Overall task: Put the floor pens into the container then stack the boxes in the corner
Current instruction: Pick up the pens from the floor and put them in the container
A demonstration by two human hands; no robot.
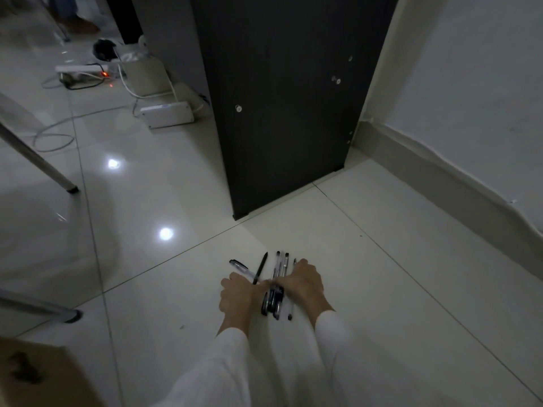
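Several pens [276, 284] lie bunched on the white tiled floor in front of a dark cabinet. My left hand [239, 295] presses in from the left, its fingers around the pens' middle. My right hand [304, 282] closes in from the right over the same bunch. One clear pen with a black cap [241, 267] and a black pen [261, 270] fan out to the upper left. Pen ends stick out below the hands. No container shows in this view. A corner of a brown cardboard box [38, 374] fills the bottom left.
The dark cabinet side [282, 113] stands just beyond the pens, with a white wall and skirting [440, 183] to the right. Power strips and cables [88, 73] lie at the upper left. Metal chair legs [38, 165] stand at the left.
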